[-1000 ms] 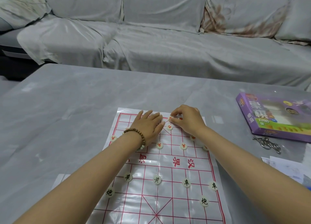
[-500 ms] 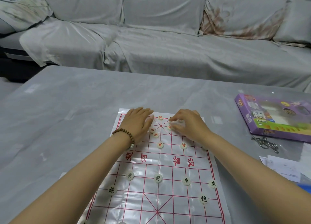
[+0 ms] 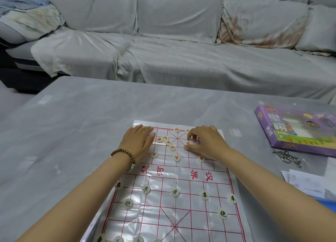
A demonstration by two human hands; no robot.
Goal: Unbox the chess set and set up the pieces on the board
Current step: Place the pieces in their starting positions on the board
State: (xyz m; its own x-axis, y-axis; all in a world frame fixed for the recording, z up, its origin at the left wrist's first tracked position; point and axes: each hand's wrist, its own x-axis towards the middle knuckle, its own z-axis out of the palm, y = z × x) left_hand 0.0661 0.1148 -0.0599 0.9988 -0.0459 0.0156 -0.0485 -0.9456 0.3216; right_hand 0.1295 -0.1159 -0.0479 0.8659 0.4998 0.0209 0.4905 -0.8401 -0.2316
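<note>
Head view puts us mid-setup: the red pieces point(image 3: 167, 142) lie bunched at the far end of the board point(image 3: 174, 212), just left of our right hand point(image 3: 205, 143), whose fingers curl over one red piece point(image 3: 188, 143); we cannot tell if it is pinched. Our left hand point(image 3: 140, 141) rests flat, fingers spread, just left of the bunch. Black pieces point(image 3: 175, 192) sit nearer us. Next, we judge, each bunched disc needs sliding to its own back-row point. Box point(image 3: 298, 130) lies well to the right.
</note>
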